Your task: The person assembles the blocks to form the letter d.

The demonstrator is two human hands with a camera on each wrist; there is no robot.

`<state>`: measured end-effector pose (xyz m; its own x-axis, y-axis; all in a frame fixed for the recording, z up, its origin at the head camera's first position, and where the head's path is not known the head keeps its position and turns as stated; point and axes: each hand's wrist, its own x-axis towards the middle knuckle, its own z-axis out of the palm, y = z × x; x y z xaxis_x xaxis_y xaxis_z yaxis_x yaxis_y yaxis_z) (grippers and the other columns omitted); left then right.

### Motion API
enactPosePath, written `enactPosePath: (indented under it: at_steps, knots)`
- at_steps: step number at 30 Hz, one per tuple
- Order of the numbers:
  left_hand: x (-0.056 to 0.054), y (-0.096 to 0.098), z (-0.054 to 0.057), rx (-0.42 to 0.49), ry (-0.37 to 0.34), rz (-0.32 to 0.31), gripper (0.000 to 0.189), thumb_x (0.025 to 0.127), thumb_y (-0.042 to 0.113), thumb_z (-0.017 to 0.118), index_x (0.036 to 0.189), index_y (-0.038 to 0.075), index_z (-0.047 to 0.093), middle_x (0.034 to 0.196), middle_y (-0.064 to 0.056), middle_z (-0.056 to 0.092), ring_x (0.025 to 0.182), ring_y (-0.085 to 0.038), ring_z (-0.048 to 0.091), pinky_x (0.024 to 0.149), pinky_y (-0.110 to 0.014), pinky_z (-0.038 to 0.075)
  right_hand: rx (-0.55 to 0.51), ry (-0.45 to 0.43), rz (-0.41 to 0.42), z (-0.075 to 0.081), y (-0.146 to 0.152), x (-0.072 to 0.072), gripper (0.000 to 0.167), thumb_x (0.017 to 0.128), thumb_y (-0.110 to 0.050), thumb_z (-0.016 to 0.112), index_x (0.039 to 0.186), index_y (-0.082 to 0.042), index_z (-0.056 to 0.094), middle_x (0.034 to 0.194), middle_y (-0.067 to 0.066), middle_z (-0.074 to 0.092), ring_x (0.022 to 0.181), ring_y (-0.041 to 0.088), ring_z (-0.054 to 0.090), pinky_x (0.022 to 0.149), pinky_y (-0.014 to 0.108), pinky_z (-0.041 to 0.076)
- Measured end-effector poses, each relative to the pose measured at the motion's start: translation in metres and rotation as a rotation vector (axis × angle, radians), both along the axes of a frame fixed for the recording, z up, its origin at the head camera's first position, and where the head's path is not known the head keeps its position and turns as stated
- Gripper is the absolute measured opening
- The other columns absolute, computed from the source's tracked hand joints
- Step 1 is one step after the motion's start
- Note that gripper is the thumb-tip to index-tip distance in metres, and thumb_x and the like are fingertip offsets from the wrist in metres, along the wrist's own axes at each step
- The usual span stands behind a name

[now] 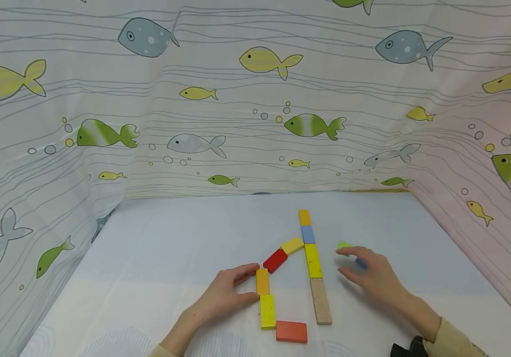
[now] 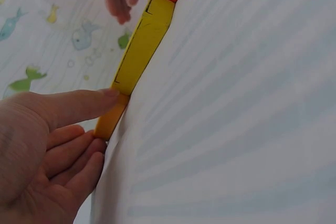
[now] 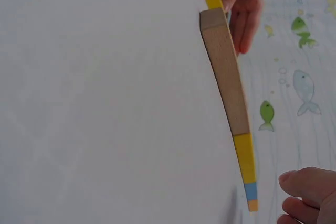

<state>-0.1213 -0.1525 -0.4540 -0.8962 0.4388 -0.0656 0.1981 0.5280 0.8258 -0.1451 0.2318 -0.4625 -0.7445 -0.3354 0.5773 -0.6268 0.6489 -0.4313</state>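
Note:
My left hand [image 1: 230,290] is at the left row of blocks, with thumb and fingertips at the two ends of an orange block [image 1: 262,281]. The left wrist view shows the thumb against that orange block [image 2: 111,119] where it meets a yellow block [image 2: 144,43]. My right hand [image 1: 378,275] is right of the long row, with thumb and index finger apart. Between them shows a blue block [image 1: 361,263], partly hidden, and a green block [image 1: 344,246] lies by the index fingertip. In the right wrist view, the right hand [image 3: 310,195] grips nothing visible.
The long row holds a plain wooden block [image 1: 321,301], a yellow block [image 1: 313,261], a blue one [image 1: 308,234] and an orange one [image 1: 304,217]. A slanting red block [image 1: 275,261] and pale yellow block [image 1: 292,246] link the rows. An orange-red block [image 1: 291,332] lies nearest.

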Motion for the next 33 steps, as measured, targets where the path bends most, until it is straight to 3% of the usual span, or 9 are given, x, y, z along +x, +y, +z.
enactPosePath:
  at_steps: [15, 28, 33]
  knots:
    - [0.0, 0.0, 0.0, -0.007, -0.014, 0.01, 0.063, 0.089, 0.027, 0.076, 0.145, 0.015, 0.053, 0.143, 0.002, 0.057, 0.132, -0.017, 0.055, 0.108, -0.038, 0.046, -0.023, -0.08, -0.152, -0.006, 0.026, -0.017, 0.043, 0.076, -0.009, 0.086, 0.116, -0.011, 0.071, 0.11, 0.004, 0.074, 0.103, 0.025, 0.067, 0.092, 0.002, 0.037]
    - [0.001, 0.0, 0.001, -0.003, -0.016, 0.011, 0.063, 0.088, 0.028, 0.076, 0.145, 0.015, 0.053, 0.143, 0.002, 0.057, 0.133, -0.017, 0.055, 0.108, -0.038, 0.046, -0.053, -0.189, -0.211, -0.013, 0.034, -0.021, 0.04, 0.082, -0.019, 0.083, 0.119, -0.012, 0.07, 0.114, 0.005, 0.073, 0.11, -0.004, 0.057, 0.092, 0.005, 0.035]
    - [0.001, 0.0, 0.001, -0.002, -0.02, 0.015, 0.063, 0.088, 0.028, 0.077, 0.145, 0.015, 0.053, 0.143, 0.001, 0.057, 0.132, -0.017, 0.055, 0.108, -0.039, 0.046, -0.078, -0.224, -0.204, -0.016, 0.032, -0.022, 0.039, 0.083, -0.02, 0.082, 0.12, -0.011, 0.069, 0.116, 0.006, 0.073, 0.113, -0.004, 0.055, 0.094, 0.003, 0.033]
